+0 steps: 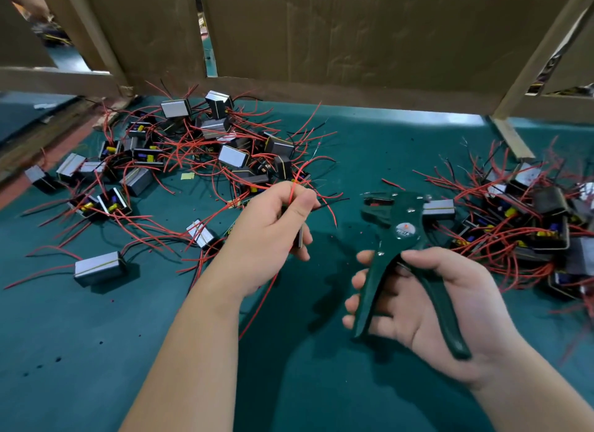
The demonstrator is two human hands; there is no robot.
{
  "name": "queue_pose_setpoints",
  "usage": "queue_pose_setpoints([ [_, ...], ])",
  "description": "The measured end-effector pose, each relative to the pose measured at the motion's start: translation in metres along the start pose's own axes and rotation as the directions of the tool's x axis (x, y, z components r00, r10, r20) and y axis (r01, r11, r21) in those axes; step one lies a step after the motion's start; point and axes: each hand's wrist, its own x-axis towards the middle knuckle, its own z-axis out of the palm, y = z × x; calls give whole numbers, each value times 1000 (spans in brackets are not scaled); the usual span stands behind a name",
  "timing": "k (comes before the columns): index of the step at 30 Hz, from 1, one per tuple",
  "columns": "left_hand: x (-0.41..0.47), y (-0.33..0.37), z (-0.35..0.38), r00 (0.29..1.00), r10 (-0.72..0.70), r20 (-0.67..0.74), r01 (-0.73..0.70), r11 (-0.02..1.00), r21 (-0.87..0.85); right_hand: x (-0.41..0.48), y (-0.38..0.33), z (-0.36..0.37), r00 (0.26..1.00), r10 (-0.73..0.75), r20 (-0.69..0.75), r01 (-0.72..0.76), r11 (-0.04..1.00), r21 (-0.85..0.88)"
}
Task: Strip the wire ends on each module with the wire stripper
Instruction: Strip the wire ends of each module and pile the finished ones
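The right hand (427, 299) grips the green wire stripper (401, 258), its head pointing toward the left hand (273, 226), which pinches a red wire (294, 187) and holds a module (301, 235) just beside it.

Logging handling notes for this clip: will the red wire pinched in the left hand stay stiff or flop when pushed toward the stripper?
Probably springy, not limp: the red wire rises from the left hand in an unsupported curve. Likely light and thin, so its tip may deflect against the wire stripper.
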Motion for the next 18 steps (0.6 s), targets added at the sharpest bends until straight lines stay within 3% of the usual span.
queue_pose_setpoints([
  [4, -1, 3, 1, 1000, 27, -10, -28, 997, -65, -2, 5, 4, 990, 52, 128, -47, 998, -43],
  [9, -2, 6, -2, 996, 88, -26, -87, 996, 24, -5, 5, 5, 957, 39, 286, -22, 998, -62],
  [12, -4, 8, -2, 997, 81, 13, -81, 997, 12, -5, 5, 4, 949, 35, 313, -14, 998, -69],
  [18, -4, 11, 0, 991, 127, -40, -126, 992, 23, -6, 5, 2, 938, 38, 345, -12, 997, -77],
])
